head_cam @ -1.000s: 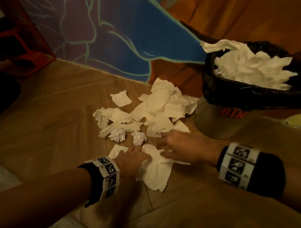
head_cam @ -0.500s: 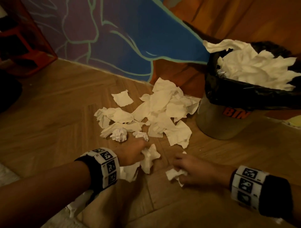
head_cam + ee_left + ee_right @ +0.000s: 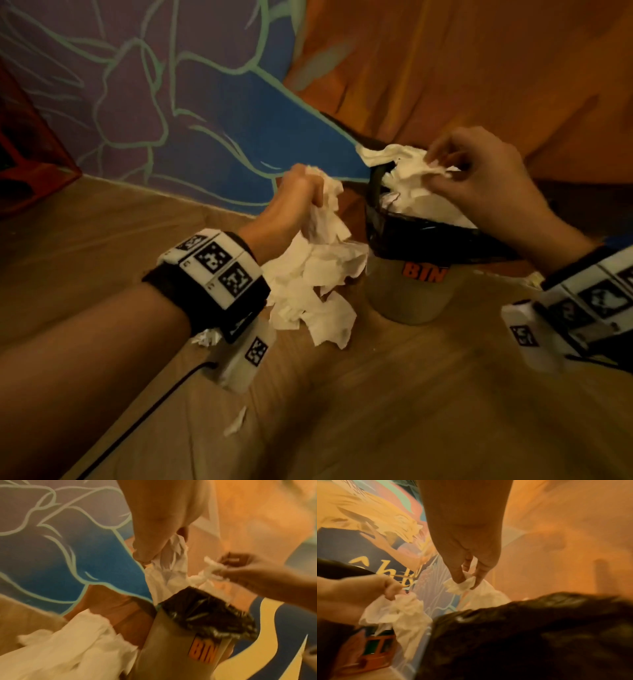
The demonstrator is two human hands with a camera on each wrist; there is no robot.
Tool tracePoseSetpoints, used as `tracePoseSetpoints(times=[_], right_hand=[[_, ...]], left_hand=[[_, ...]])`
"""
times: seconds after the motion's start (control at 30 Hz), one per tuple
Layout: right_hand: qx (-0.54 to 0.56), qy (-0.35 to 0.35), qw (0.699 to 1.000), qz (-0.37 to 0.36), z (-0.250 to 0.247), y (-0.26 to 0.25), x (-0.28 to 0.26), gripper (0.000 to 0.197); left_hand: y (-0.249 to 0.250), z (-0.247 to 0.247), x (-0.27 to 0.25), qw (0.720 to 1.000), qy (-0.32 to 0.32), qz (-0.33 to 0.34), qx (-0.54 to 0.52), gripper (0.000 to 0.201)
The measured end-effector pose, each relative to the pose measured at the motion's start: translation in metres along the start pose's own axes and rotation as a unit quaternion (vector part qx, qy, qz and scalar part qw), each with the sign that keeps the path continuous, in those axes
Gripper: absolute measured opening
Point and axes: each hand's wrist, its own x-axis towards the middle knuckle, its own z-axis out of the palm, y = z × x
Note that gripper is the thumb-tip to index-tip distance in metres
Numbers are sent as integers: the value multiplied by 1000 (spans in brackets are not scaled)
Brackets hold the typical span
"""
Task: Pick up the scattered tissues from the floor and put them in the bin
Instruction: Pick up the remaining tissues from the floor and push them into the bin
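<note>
Tissues [image 3: 322, 205] hang in left grip [image 3: 294, 195] beside bin [image 3: 411, 294] rim.

Left hand [image 3: 298, 192] raised, fingers bunched in a closed grip; right hand [image 3: 479, 178] raised, fingertips pinching.

White tissues [image 3: 318, 274], grey bin [image 3: 411, 298] with orange lettering, black liner [image 3: 428, 236], blue-purple mural [image 3: 154, 102] with green outlines.

bin [image 3: 407, 294] mouth: heaped with tissues [image 3: 416, 200], little room | floor [image 3: 428, 394] in front: open | wall [image 3: 191, 113] close behind
</note>
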Motion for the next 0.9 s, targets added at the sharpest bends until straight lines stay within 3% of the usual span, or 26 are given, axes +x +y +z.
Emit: tracePoseSetpoints(times=[0.07, 0.17, 0.27, 0.4, 0.53, 0.6, 0.67, 0.77, 0.9], right_hand=[[-45, 7, 999, 29, -15, 21, 3, 21], [-95, -23, 992, 81, -25, 49, 2, 15], [-145, -114, 975, 127, -23, 67, 1, 10], [-139, -235, 951, 147, -27, 72, 8, 14], [-76, -265, 943, 186, -36, 67, 14, 21], [-52, -258, 944, 201, -39, 66, 13, 25], [-11, -235, 944, 231, -39, 65, 13, 29], [85, -203, 937, 273, -39, 60, 13, 44], [65, -298, 926, 222, -30, 43, 24, 68]], left_hand=[[19, 12, 4, 999, -11, -21, -41, 53], [43, 33, 10, 995, 9, -22, -95, 58], [54, 54, 20, 996, 28, 3, -87, 67], [47, 86, 34, 996, 48, 76, -12, 36], [37, 107, 45, 981, 72, 156, 89, 35], [30, 113, 46, 966, 23, 199, 165, 37], [25, 115, 43, 940, -74, 200, 266, 39], [24, 117, 33, 872, -195, 180, 412, 36], [26, 111, 24, 820, -265, 144, 486, 40]])
